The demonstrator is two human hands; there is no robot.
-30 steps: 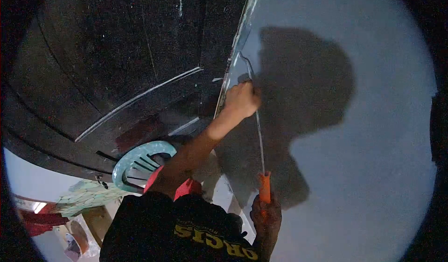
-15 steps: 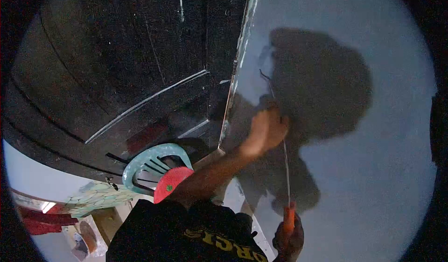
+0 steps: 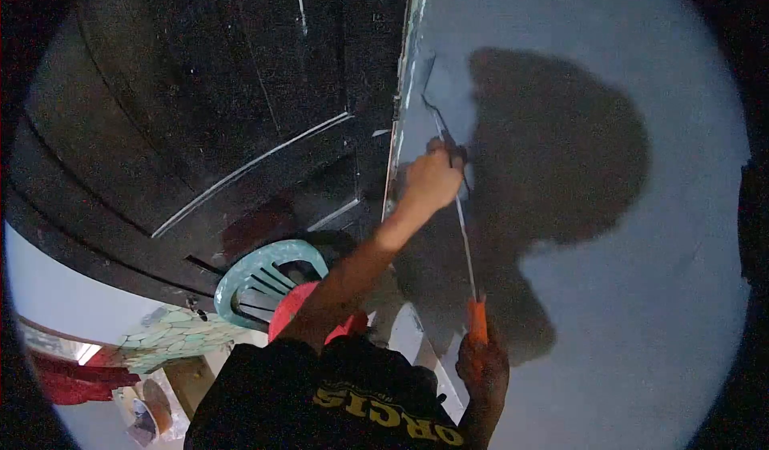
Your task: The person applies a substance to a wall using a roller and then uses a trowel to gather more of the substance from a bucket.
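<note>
A long paint roller runs up the grey-blue wall (image 3: 593,314). Its thin metal rod (image 3: 467,246) ends in a bent wire and a greyish roller head (image 3: 428,73), which blends with the wall beside the door-side edge. My left hand (image 3: 436,176) is closed around the upper rod, arm stretched out. Lower down, my right hand (image 3: 485,362) grips the orange handle (image 3: 478,322). A large dark shadow (image 3: 561,145) of head and arms falls on the wall just right of the rod.
A dark panelled door (image 3: 240,73) with pale streaks stands left of the wall, along a paint-marked edge (image 3: 404,89). Below it are a pale green plastic chair (image 3: 228,290) and a red round item (image 3: 290,306), partly behind my arm. Red cloth (image 3: 80,382) lies at far left.
Both hands and the paint roller have shifted left. The roller's upper end has moved up and left, closer to the door-side edge. Both hands still hold the tool.
</note>
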